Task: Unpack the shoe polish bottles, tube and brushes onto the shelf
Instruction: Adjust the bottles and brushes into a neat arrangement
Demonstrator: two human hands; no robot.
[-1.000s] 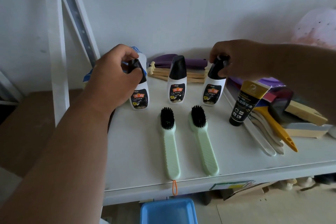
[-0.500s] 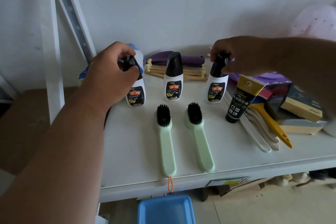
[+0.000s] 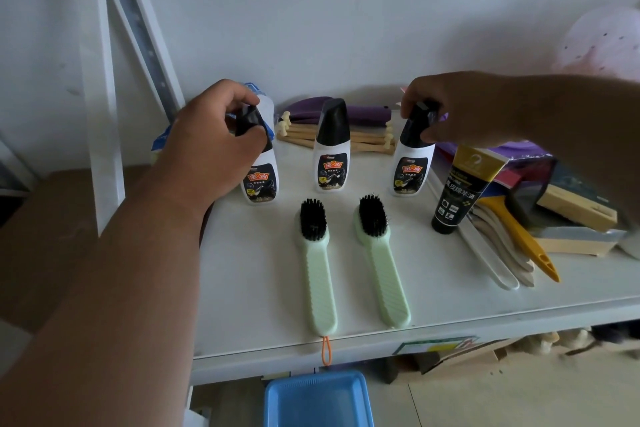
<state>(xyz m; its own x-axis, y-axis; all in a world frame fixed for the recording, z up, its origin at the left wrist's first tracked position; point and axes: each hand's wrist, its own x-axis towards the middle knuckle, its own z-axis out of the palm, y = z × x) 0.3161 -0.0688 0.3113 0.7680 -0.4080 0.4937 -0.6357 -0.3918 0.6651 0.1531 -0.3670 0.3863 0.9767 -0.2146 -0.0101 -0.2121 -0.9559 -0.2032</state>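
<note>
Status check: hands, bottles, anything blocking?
Left hand grips left bottle cap; right hand grips right bottle cap. All upright on shelf. Nothing blocking.

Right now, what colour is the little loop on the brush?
Orange loop, seen clearly in the head view.

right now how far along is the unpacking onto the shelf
Nearly done. On the shelf stand the middle bottle and tube; both brushes lie flat. In hand: left hand grips the left bottle, right hand the right bottle. Left: releasing both.
</note>
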